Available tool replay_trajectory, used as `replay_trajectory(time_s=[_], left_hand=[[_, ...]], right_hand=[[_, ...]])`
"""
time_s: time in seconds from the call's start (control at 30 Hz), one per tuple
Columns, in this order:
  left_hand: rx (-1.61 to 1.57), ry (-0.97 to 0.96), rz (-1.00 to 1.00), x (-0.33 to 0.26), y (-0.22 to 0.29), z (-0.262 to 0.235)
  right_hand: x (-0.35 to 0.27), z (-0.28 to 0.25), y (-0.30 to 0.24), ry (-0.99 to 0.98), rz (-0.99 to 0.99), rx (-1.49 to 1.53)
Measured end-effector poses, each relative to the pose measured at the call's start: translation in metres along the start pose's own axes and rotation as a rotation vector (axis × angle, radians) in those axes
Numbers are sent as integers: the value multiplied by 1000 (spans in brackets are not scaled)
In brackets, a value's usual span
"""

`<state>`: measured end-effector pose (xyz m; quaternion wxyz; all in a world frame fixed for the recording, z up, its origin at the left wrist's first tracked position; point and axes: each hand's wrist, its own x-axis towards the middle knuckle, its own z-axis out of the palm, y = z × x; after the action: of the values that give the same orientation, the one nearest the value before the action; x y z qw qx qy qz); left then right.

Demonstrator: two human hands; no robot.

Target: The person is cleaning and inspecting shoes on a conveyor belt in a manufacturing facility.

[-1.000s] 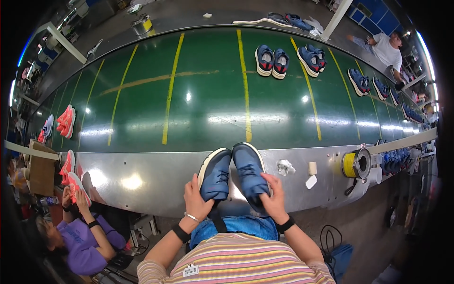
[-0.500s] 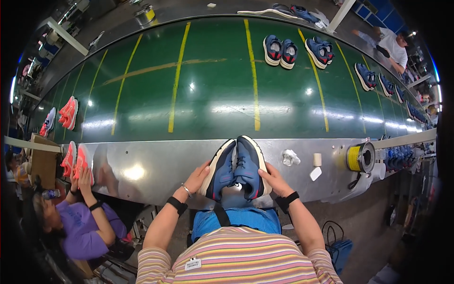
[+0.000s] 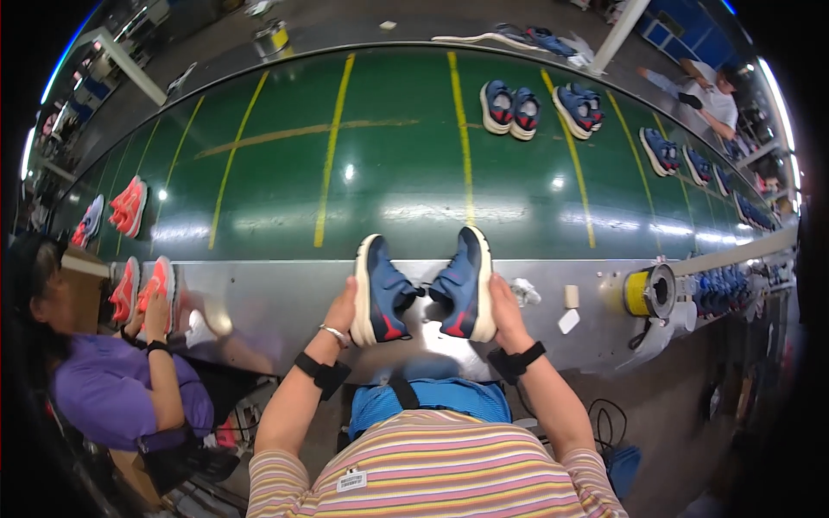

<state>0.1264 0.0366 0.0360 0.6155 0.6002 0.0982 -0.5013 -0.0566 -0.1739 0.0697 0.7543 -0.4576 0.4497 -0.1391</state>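
Low, white-soled blue sneaker (image 3: 382,281) and its matching mate (image 3: 466,281), now parted mid-frame.
Left hand (image 3: 343,309) and right hand (image 3: 508,312) each clasp one sole; earlier, the toes sat close together.

Glare on belt (image 3: 406,173), edges bowed

Your left hand (image 3: 342,311) and right hand (image 3: 509,312): level, apart, both gripping, turned inward; both forearms (image 3: 289,410) angled forward, converging.
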Motion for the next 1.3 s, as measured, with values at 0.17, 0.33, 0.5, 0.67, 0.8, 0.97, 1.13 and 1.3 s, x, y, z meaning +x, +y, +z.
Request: replay_trajectory(time_s=[0.17,0.33,0.5,0.67,0.8,0.97,1.13,1.3], left_hand=[[-233,-79,14,-6,24,25],[-561,-243,-120,-2,26,32],[-665,-387,-199,3,21,32],[-687,-396,-227,1,13,34],[-230,95,-140,31,-40,8],[873,643,613,20,-66,3],[1384,-37,1100,-56,-11,105],[1699,-54,964,-44,-29,113]], right_hand=[[16,18,-11,-37,12,272],[7,33,-28,-49,104,367],[6,37,-22,-38,119,438],[2,36,-14,-44,87,471],[9,35,28,-63,59,400],[30,9,85,87,9,120],[29,2,97,123,-53,22],[-5,-31,28,488,-766,-891]])
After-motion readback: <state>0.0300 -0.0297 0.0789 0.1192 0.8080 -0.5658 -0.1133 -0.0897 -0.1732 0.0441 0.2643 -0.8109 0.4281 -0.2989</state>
